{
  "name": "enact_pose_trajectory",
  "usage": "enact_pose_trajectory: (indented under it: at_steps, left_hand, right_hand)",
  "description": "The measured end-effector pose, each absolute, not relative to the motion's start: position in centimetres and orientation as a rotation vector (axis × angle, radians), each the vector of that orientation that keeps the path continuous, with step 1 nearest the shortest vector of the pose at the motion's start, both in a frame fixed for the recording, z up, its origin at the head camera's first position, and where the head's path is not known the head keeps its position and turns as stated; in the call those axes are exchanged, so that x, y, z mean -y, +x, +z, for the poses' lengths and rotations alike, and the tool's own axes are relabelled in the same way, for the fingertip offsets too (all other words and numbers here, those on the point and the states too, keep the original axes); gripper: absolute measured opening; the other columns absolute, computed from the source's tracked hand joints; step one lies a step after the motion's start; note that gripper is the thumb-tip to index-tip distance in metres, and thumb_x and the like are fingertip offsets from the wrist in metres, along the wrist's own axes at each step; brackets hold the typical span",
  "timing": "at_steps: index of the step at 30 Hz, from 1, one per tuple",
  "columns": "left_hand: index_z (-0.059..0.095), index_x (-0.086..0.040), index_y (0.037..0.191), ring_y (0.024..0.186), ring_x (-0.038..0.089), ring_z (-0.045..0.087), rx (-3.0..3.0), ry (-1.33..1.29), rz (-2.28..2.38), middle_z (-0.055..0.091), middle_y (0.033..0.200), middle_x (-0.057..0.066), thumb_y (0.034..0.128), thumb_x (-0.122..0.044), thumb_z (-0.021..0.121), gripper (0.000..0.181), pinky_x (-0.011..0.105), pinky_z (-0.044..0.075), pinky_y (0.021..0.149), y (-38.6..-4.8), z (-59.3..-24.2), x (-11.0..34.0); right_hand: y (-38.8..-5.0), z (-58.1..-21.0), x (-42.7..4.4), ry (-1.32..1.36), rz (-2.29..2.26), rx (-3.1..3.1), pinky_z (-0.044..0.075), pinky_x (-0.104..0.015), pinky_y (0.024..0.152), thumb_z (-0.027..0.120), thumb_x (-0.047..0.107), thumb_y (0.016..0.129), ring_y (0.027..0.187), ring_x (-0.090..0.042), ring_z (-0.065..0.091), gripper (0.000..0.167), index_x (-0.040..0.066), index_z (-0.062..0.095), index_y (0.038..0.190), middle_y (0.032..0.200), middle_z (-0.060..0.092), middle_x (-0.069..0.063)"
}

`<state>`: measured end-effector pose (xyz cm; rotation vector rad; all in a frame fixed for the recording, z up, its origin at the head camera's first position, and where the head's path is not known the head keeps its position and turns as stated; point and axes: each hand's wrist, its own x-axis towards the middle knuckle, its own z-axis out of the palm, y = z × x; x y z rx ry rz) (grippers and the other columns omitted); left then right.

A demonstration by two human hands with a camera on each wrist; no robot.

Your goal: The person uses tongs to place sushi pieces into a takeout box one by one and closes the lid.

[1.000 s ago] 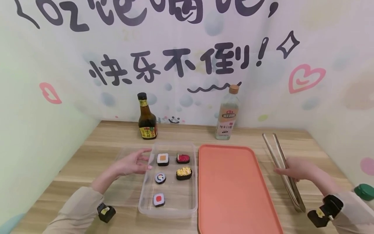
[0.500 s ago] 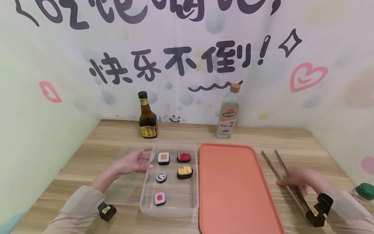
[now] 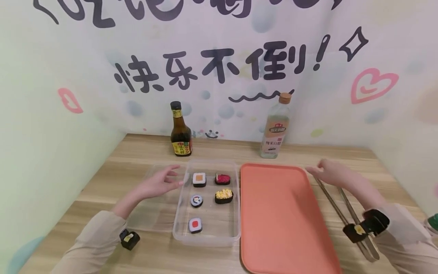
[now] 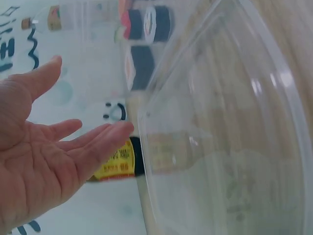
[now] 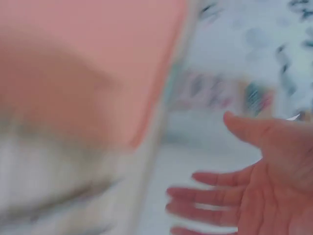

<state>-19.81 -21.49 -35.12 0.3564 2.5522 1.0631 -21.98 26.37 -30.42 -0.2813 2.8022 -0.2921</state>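
My left hand [image 3: 159,184] is at the left rim of a clear plastic box [image 3: 207,242], fingers loosely spread and holding nothing; whether a fingertip touches the rim I cannot tell. Several sushi pieces lie in the box, among them a corn-topped one [image 3: 224,195], a red-topped one [image 3: 222,179] and a white roll with a red centre [image 3: 195,225]. My right hand [image 3: 332,173] hovers over the upper end of metal tongs [image 3: 330,201], right of an orange tray [image 3: 280,217]. In the right wrist view, blurred, its fingers [image 5: 205,196] are extended and hold nothing.
A dark soy sauce bottle [image 3: 181,133] and a clear vinegar bottle [image 3: 275,131] stand at the back before a printed wall sheet [image 3: 212,34]. A flat transparent sheet, perhaps a lid [image 3: 147,217], lies left of the box. A green cap [image 3: 434,221] shows at the right edge.
My right hand has come off the tongs, which lie on the table, and has moved up and left towards the tray's far corner. The left hand stays by the box; the view has shifted slightly.
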Motion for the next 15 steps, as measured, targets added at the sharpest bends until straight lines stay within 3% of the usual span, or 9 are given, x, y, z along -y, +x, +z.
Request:
enact_pose_trajectory:
  at_steps: [4, 8, 15]
  left_hand:
    - [0.021, 0.008, 0.140, 0.120, 0.050, 0.041, -2.611, 0.330, 0.983, 0.033, 0.135, 0.038, 0.0943, -0.034, 0.047, 0.067, 0.053, 0.044, 0.097, -20.1, -35.2, 23.1]
    - [0.021, 0.013, 0.137, 0.122, 0.054, 0.034, -2.645, 0.293, 0.888, 0.028, 0.135, 0.042, 0.0949, -0.034, 0.045, 0.068, 0.059, 0.036, 0.101, -19.9, -35.3, 24.9]
    - [0.017, 0.019, 0.135, 0.125, 0.056, 0.023, -2.644, 0.174, 0.879, 0.021, 0.136, 0.045, 0.0967, -0.037, 0.039, 0.071, 0.062, 0.027, 0.105, -19.5, -35.7, 27.5]
  right_hand:
    - [-22.3, -28.1, -20.5, -0.367, -0.717, -2.642, 0.044, -0.056, 0.094, 0.033, 0.049, 0.096, 0.120, -0.048, 0.042, 0.072, -0.010, 0.027, 0.137, 0.134, 0.038, -0.035]
    - [-22.6, -26.6, -13.7, -0.352, -1.196, -2.316, 0.031, -0.051, 0.109, 0.033, 0.043, 0.097, 0.133, -0.041, 0.029, 0.068, -0.003, 0.014, 0.144, 0.146, 0.027, -0.026]
    - [-23.6, -26.2, -0.6, -0.192, -1.555, -1.854, 0.021, -0.046, 0.116, 0.035, 0.042, 0.097, 0.139, -0.036, 0.017, 0.067, 0.007, 0.005, 0.147, 0.151, 0.016, -0.021]
